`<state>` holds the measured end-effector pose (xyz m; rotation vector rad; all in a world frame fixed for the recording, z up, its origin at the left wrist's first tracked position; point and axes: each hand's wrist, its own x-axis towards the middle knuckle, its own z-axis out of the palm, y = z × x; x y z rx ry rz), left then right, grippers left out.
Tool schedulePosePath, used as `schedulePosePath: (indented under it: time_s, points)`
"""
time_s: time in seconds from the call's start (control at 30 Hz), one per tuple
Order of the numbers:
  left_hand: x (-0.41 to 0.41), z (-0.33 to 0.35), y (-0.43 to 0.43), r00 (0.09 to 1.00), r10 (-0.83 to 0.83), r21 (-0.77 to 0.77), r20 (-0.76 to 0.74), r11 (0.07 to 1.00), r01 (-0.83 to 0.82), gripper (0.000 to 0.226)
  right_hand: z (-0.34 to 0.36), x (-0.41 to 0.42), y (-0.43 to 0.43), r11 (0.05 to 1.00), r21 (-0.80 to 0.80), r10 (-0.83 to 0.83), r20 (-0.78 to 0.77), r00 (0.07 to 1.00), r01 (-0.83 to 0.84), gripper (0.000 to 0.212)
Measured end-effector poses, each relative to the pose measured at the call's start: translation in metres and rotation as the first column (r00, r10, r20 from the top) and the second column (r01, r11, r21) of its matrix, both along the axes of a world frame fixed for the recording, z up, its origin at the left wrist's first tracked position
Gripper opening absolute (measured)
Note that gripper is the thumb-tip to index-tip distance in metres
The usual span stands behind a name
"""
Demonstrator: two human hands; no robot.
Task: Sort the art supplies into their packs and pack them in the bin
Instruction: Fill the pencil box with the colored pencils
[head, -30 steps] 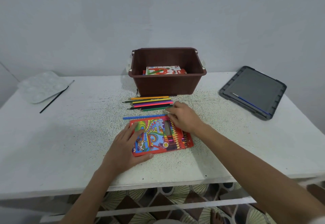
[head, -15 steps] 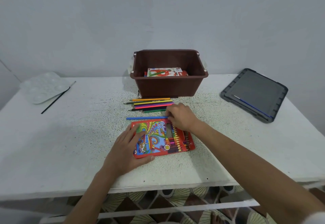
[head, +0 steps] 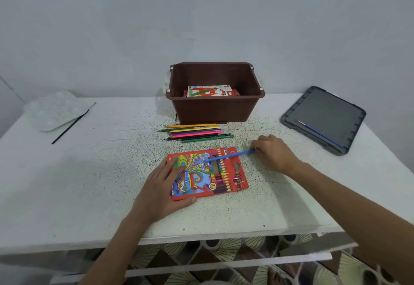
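Pencil pack (head: 224, 179), red with a swirled colourful front, lies flat on the white table (head: 89, 184) near its front edge, and every place below is told from it.

Head view: the left hand (head: 161, 190) rests on the pack's left part, its fingers straight and close together, pressed flat on the cover, and its thumb lies against the near edge. The right hand (head: 273, 154) is just right of the pack's far corner; its curled fingertips pinch one end of a blue pencil (head: 233, 155). That pencil slants across the far right part of the pack, with its tip pointing left over the cover. Whether the tip touches the pack cannot be told.

Just beyond the pack, a row of loose coloured pencils (head: 197, 132) lies side by side on the table. Beyond those stands the brown bin (head: 215, 110), with another printed pack (head: 208, 91) flat inside it.

Far to the right of the pack lies a grey lid (head: 324, 110), and a blue brush (head: 322, 134) rests on it. Far to the left is a clear paint palette (head: 53, 110) with a thin black brush (head: 69, 125) beside it.
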<state>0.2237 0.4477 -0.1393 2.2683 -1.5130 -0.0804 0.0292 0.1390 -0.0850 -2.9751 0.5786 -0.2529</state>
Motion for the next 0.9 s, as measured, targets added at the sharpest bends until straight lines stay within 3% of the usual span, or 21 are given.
schedulePosePath:
  time_s: [0.33, 0.5, 0.77, 0.9]
  points:
    - [0.0, 0.0, -0.001, 1.0, 0.0, 0.008, 0.012, 1.0, 0.0, 0.1, 0.004, -0.07, -0.037, 0.988, -0.115, -0.09, 0.087, 0.992, 0.1, 0.011]
    - [-0.001, 0.0, -0.001, 1.0, -0.006, -0.005, 0.018, 1.0, 0.006, 0.098, 0.005, -0.068, -0.026, 0.99, -0.132, -0.025, 0.111, 0.994, 0.04, 0.013]
    - [0.0, 0.0, -0.001, 1.0, -0.004, -0.003, 0.009, 1.0, 0.004, 0.098, -0.011, -0.031, 0.026, 0.98, -0.006, 0.196, 0.16, 0.967, -0.198, 0.014]
    - [-0.001, 0.0, -0.001, 1.0, -0.001, 0.008, 0.012, 1.0, 0.001, 0.099, -0.021, -0.016, 0.047, 0.97, 0.115, 0.19, 0.181, 0.965, -0.212, 0.017]
